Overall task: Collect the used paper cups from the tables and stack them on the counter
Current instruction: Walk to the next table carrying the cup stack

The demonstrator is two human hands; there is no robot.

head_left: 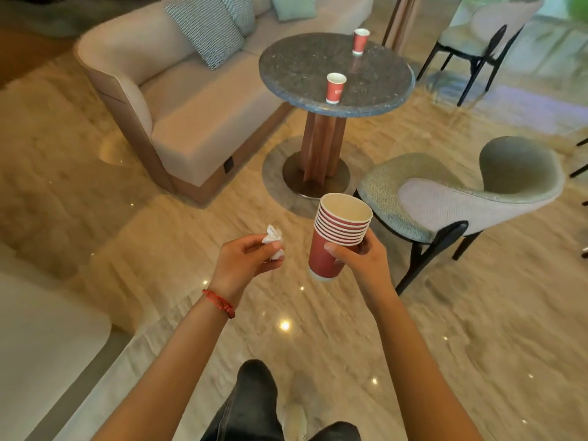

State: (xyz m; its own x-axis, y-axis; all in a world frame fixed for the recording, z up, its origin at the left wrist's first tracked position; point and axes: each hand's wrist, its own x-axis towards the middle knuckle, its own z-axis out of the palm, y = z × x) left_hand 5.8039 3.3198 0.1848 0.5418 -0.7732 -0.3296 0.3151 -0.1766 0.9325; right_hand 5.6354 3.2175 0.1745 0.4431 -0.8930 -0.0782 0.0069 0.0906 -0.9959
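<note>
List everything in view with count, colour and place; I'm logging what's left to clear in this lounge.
Loose red paper cups: two, red with white rims, upright on the table, near one, far one.
Nested stack of red paper cups: one, red, in right hand.
Crumpled white tissue: one, white, in left hand.
Round speckled stone table: one, dark grey, centre.
Beige sofa: one, left of table.
Checked cushions: two, on sofa.
Grey-green upholstered chair: one, right.
Left hand: pinches tissue.
Right hand: grips stack.
</note>
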